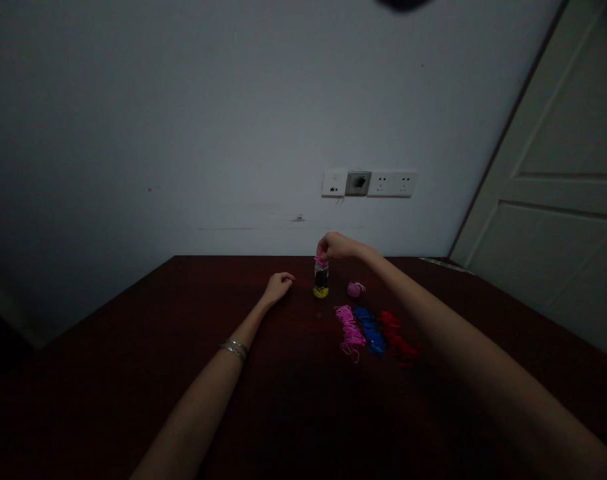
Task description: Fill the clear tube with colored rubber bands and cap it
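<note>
A small clear jar [321, 272] stands upright on the dark table, with yellow at its bottom and black above that. My right hand [333, 247] is closed in a pinch at the jar's mouth, holding pink bands [320, 259]; whether these are partly inside the jar I cannot tell. To the left of the jar, my left hand [278, 287] rests on the tabletop, fingers loosely bent and apart, holding nothing. Nearer to me lie side-by-side strips of thin loops: a pink pile [350, 327], a blue pile [369, 329] and a red pile [397, 338].
A small round pink object [354, 289] with a strap-like tail lies right of the jar. The dark reddish table [133, 347] ends at a pale wall [233, 133] with sockets [391, 185]. A panelled white door [553, 200] stands at the right.
</note>
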Available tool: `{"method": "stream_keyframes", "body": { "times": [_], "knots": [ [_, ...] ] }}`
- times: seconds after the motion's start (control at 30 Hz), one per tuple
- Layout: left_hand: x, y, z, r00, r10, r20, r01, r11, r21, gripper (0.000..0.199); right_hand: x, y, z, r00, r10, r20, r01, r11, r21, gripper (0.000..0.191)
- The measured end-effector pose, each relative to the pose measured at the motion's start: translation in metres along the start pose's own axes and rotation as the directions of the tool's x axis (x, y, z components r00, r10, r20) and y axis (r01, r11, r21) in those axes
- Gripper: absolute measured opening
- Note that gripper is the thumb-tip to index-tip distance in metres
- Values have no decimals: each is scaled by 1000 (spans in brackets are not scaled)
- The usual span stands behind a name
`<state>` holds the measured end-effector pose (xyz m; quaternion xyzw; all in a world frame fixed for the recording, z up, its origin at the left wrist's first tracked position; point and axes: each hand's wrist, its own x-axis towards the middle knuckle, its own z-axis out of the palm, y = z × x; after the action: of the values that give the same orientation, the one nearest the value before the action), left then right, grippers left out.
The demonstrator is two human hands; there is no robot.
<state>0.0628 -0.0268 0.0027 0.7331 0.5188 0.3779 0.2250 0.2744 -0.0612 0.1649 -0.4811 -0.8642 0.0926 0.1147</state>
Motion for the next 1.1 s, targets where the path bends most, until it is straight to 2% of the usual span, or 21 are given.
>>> {"method": "stream_keyframes", "body": {
  "times": [0.3,0.5,0.63,0.77,0.97,1.03,1.1],
  "knots": [
    [1,-1,1,1000,30,0,-30,999,24,27,-3,1,-4,998,-11,-59,9,999,-39,19],
    [0,0,0,1000,23,2,-23,999,32,28,-6,5,-7,999,17,-45,-16,1000,19,14],
    [1,1,-1,1000,20,0,-20,999,31,27,-15,14,-11,996,1,-88,6,997,78,17],
    [0,2,-1,999,31,-25,-30,999,23,26,-38,42,-2,977,53,-206,-17,985,173,21],
    [3,5,-3,990,-22,-140,7,995,-102,26,-96,101,39,920,269,-284,-169,928,331,25],
    [6,15,-10,984,-43,-171,15,986,-164,27,-116,118,54,896,344,-282,-236,905,355,24],
    [9,35,-21,978,-33,-207,-12,977,-213,29,-132,132,66,874,410,-261,-289,870,398,23]
  ]
}}
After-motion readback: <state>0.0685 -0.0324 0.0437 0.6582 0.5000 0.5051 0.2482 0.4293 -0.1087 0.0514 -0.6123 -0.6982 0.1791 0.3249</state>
